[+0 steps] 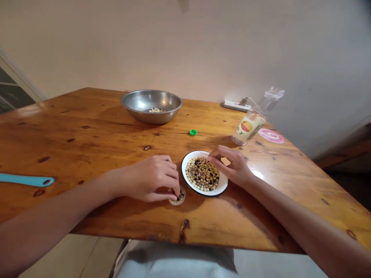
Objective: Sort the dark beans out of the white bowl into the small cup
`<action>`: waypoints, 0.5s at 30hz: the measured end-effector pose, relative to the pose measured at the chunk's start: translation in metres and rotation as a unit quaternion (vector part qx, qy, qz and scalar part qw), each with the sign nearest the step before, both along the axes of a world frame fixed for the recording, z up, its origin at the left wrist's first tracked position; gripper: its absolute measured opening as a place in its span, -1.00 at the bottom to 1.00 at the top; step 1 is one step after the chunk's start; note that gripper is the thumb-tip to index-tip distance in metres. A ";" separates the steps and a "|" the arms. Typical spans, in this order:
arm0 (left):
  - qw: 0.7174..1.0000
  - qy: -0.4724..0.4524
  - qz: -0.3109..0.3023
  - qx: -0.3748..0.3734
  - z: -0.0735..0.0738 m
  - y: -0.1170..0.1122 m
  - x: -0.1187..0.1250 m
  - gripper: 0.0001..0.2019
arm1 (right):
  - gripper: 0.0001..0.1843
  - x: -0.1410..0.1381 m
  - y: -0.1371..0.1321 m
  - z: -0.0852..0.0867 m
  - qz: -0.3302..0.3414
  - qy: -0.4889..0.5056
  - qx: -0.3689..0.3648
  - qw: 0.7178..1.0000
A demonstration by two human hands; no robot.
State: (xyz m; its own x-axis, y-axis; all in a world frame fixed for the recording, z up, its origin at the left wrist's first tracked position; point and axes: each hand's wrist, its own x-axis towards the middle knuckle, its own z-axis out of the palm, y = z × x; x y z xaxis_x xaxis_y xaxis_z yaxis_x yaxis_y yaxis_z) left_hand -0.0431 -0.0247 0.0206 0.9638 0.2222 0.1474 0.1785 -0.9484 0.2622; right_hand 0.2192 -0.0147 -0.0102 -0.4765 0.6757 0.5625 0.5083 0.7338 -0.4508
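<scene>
Left hand [150, 179] is pinched down into the tiny bean dish [180, 198], right hand [230, 166] curled just over the white enamel plate [223, 188] beside it; can't tell what either's holding.

Black-rimmed white dish [223, 188], cream and dark beans [202, 173]

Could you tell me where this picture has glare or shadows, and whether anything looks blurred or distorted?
In the head view, glare sits on the table beside the right hand, and the steel bowl shines; shadows lie under the bowl and left hand; the wide lens bends the table's edges; fine detail looks slightly soft.
</scene>
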 end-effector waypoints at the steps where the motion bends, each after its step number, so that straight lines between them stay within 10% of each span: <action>1: 1.000 0.005 0.005 -0.006 0.000 0.000 0.000 -0.92 | -0.82 0.000 0.000 -0.001 -0.004 0.007 -0.003 1.000; 15: 0.999 -0.010 0.004 0.041 -0.006 0.001 -0.002 -0.90 | -0.80 -0.001 -0.001 -0.002 -0.010 0.024 -0.017 1.000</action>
